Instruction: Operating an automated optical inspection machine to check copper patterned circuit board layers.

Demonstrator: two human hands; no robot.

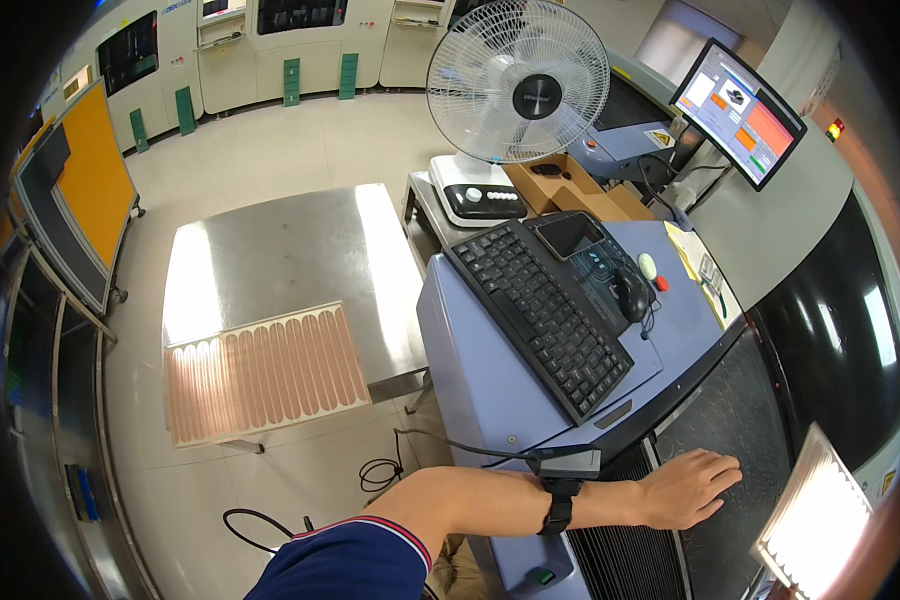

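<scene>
My left hand (685,489) reaches across to the right, palm down, above the dark surface (740,425) of the blue-grey machine. It holds nothing, and its fingers are a little bent and apart. A black strap with a small grey box (568,462) is round that wrist. At the lower right a thin light-framed panel (815,515) stands tilted in the air, washed out by glare. A blurred skin-coloured patch along its right edge appears to be my right hand (858,560) gripping it; the fingers cannot be made out. A similar panel with long copper-coloured strips (265,375) lies on the metal table (290,250).
A black keyboard (540,315), a mouse (630,293) and red and pale green buttons sit on the machine top (470,370). Behind are a white fan (515,90), a cardboard box (550,185) and a monitor (740,112). Cables (380,475) hang below.
</scene>
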